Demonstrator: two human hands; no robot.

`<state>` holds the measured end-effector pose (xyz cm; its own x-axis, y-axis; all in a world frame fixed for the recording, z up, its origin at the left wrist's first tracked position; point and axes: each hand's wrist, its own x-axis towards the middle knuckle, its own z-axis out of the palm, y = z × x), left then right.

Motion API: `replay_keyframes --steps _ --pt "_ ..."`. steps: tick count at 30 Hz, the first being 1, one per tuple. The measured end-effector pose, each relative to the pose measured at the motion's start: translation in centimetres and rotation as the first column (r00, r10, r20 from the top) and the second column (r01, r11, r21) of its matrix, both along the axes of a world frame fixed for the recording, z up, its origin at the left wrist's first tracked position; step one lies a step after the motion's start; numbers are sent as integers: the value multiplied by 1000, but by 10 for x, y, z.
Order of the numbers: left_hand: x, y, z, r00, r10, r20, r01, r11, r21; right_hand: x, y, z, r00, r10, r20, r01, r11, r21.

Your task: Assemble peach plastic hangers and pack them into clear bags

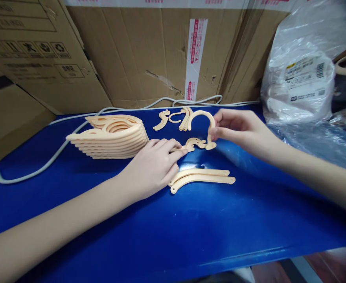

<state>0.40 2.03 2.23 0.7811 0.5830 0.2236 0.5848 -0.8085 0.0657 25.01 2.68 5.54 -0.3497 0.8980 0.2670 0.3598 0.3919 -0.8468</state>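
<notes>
My right hand [240, 131] pinches a cream plastic hook [202, 114] between thumb and fingers, holding it upright with its curve at the top. My left hand [157, 167] reaches in from the left, fingers closed at the end of a small curved cream piece [195, 143] low over the table. Part of that piece is hidden by the fingertips. Just in front of my left hand lie two long curved cream arms [204, 177], side by side, with small holes at their ends. Behind, more cream parts lie on the table: a wavy piece [162, 120], a loose hook [175, 116] and several slim arms [185, 119].
A neat stack of cream plastic pieces [111, 141] stands left on the blue table [161, 236]. A white cable [52, 157] runs around the left and back. Cardboard boxes [149, 51] wall off the rear. A clear plastic bag [302, 78] with labels sits at the right.
</notes>
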Motion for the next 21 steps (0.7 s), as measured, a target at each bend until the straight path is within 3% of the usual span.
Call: replay_keyframes --steps 3,6,11,21 --pt "-1 -3 0 999 16 40 -16 1000 7 1 -9 -16 987 -31 -156 5 986 -167" --pt "-3 -7 1 993 -2 118 -1 1000 25 2 -9 -25 975 -23 -222 -29 974 -226" --pt "-5 -19 5 984 -28 176 29 1000 -1 3 -5 -30 964 7 -267 -70 971 -229" --pt "-6 -22 -11 992 -43 121 41 999 19 9 -4 -39 970 3 -241 -64 968 -243"
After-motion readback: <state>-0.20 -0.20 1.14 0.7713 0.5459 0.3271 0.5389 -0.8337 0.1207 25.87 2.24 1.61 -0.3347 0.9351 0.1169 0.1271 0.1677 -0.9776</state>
